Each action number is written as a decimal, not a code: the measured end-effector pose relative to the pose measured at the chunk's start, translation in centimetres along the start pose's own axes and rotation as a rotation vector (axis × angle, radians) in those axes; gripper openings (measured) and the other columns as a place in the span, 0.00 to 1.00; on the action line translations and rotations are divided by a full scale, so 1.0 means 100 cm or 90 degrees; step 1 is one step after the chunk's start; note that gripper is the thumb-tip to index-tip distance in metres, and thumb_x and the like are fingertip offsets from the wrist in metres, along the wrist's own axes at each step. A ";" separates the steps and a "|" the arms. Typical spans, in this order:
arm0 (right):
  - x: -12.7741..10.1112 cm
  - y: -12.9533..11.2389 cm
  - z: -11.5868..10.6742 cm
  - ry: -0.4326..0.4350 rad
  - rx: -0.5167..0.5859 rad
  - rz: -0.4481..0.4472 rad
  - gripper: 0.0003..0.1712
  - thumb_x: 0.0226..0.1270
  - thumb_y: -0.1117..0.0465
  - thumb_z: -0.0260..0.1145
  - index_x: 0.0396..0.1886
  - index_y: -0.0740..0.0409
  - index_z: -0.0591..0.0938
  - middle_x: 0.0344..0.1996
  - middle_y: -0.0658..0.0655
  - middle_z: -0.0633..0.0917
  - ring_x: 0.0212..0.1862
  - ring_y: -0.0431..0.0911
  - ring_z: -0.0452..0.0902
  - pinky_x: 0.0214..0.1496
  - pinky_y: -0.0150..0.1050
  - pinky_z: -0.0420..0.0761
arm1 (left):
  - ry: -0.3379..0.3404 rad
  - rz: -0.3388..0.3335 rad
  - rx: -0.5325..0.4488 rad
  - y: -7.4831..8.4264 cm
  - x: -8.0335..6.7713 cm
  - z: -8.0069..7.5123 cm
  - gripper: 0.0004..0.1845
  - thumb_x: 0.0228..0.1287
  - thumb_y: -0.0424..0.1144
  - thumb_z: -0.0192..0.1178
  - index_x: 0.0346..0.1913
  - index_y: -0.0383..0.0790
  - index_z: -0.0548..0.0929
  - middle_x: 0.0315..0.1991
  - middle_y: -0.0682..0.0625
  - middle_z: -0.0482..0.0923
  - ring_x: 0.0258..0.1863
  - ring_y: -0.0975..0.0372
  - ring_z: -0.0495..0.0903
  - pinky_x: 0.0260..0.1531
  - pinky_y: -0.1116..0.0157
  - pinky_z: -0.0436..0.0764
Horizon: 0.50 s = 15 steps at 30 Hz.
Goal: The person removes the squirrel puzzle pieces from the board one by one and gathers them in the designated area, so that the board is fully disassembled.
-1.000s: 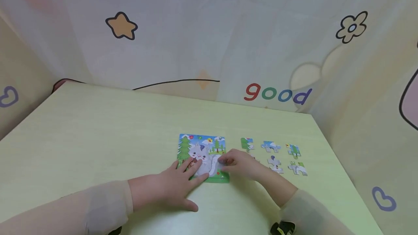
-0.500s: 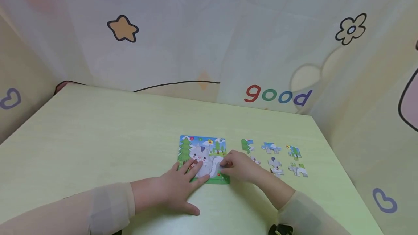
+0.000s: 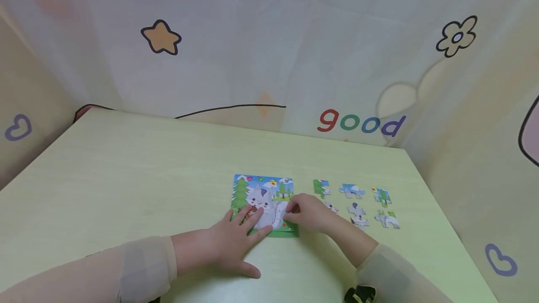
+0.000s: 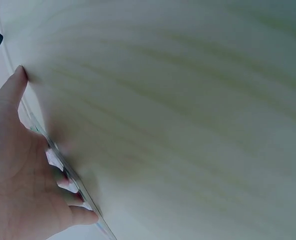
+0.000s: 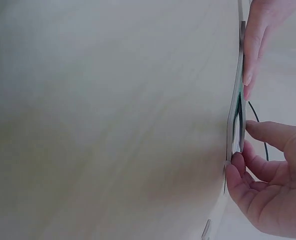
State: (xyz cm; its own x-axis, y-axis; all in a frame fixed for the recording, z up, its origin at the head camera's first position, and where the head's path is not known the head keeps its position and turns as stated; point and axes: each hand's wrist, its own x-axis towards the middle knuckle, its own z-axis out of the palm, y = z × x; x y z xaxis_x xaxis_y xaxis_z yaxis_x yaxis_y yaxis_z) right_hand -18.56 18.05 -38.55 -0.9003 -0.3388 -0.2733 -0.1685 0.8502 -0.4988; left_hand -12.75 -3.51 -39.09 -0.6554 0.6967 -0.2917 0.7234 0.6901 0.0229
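Note:
A jigsaw board [image 3: 286, 181] with a grey squirrel picture lies flat near the table's front. My left hand [image 3: 233, 242] rests on its lower left with fingers spread and straight; the thumb lies out on the table. At the board's lower right, my right hand [image 3: 309, 212] pinches a thin puzzle piece [image 5: 241, 122] between thumb and fingers. In the right wrist view a narrow gap shows between this piece and the base below it, and the fingertips [image 5: 236, 162] are at its edge. Part of the picture is hidden under both hands.
Loose puzzle pieces lie right of the board, among them a tree piece [image 3: 322, 188], a cloud piece [image 3: 352, 191] and a tail piece [image 3: 387, 219]. My right forearm partly covers the nearer ones. Printed cloth walls [image 3: 227, 50] close in the table's back and sides.
The head view has shifted slightly. Both hands keep nearly the same place on the board, with the right fingers still at its lower right edge.

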 end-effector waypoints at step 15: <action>-0.001 0.009 -0.004 -0.014 0.133 0.004 0.15 0.63 0.63 0.64 0.50 0.57 0.82 0.30 0.49 0.78 0.36 0.44 0.71 0.38 0.35 0.74 | -0.010 -0.005 -0.006 0.001 0.000 0.000 0.49 0.52 0.77 0.41 0.74 0.57 0.48 0.74 0.44 0.39 0.71 0.45 0.39 0.62 0.42 0.52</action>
State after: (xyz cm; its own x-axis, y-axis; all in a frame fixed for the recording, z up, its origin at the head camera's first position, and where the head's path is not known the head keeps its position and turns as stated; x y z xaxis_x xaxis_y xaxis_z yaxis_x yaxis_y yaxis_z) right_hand -18.78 19.03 -38.62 -0.8919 -0.3443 -0.2933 -0.0740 0.7508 -0.6563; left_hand -12.70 -3.40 -39.12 -0.6575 0.6879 -0.3076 0.7159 0.6976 0.0298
